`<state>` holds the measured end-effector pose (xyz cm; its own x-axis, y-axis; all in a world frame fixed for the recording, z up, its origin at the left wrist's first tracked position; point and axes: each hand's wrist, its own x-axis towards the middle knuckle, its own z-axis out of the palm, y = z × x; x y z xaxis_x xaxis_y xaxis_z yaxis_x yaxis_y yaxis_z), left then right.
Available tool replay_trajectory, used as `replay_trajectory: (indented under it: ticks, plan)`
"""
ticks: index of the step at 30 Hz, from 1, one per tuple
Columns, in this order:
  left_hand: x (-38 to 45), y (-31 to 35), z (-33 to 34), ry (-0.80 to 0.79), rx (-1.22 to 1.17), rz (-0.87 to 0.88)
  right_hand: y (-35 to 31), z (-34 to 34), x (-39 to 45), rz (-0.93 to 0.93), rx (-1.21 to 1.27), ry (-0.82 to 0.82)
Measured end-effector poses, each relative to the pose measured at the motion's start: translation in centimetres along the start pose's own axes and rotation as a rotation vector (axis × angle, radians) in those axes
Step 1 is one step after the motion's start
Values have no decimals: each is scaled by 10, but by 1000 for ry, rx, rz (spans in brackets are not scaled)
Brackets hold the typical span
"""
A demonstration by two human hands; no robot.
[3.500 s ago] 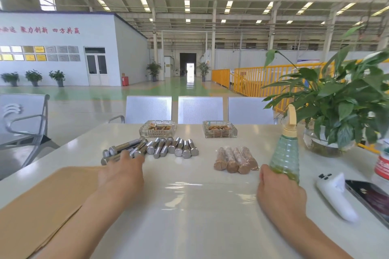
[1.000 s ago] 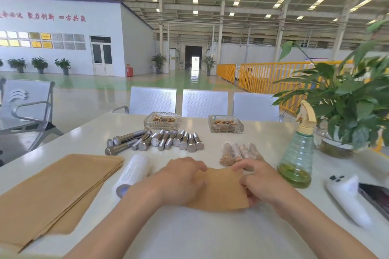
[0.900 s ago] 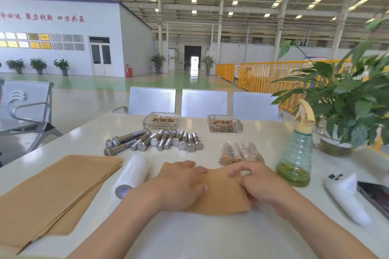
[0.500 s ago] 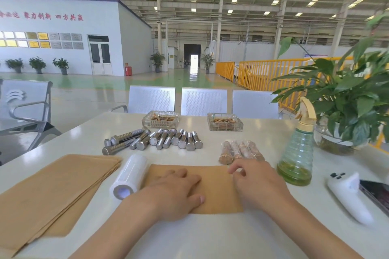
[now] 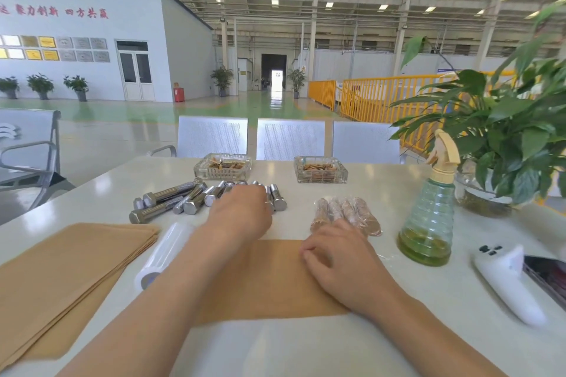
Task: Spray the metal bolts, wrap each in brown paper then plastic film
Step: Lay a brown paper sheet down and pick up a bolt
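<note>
A row of bare metal bolts (image 5: 171, 202) lies at the table's middle left. My left hand (image 5: 242, 211) is stretched over the row's right part; its fingers are hidden behind the hand's back. A single brown paper sheet (image 5: 275, 285) lies flat in front of me. On its right part rests my right hand (image 5: 337, 257), fingers loosely curled and holding nothing. Several wrapped bolts (image 5: 346, 214) lie just beyond that hand. The plastic film roll (image 5: 162, 254) lies left of the sheet, and the green spray bottle (image 5: 428, 217) stands at the right.
A stack of brown paper (image 5: 67, 260) covers the near left. Two glass trays (image 5: 223, 166) (image 5: 320, 169) stand at the far edge before metal chairs. A potted plant (image 5: 505, 138), a white handheld device (image 5: 508, 281) and a phone (image 5: 548, 275) fill the right side.
My left hand has left the brown sheet and moved forward onto the bolts. My right hand stays on the sheet, which now lies flat.
</note>
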<state>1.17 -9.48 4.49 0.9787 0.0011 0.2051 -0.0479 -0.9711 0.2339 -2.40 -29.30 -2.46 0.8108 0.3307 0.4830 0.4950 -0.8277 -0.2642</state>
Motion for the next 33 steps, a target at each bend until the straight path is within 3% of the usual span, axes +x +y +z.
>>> replay_trajectory:
  ticks: [5,10,23,27,33]
  plan:
    - [38,7,28,-36,117,54,1,2,-3,-58,0,1]
    - [47,1,43,61,158,85,4,5,-1,-61,-18,35]
    - [39,5,41,14,105,-130,4,7,-3,-62,35,31]
    - [26,-2,14,42,116,-82,4,7,-2,-60,41,23]
    - [-28,-18,11,57,-186,117,3,5,-2,-21,43,47]
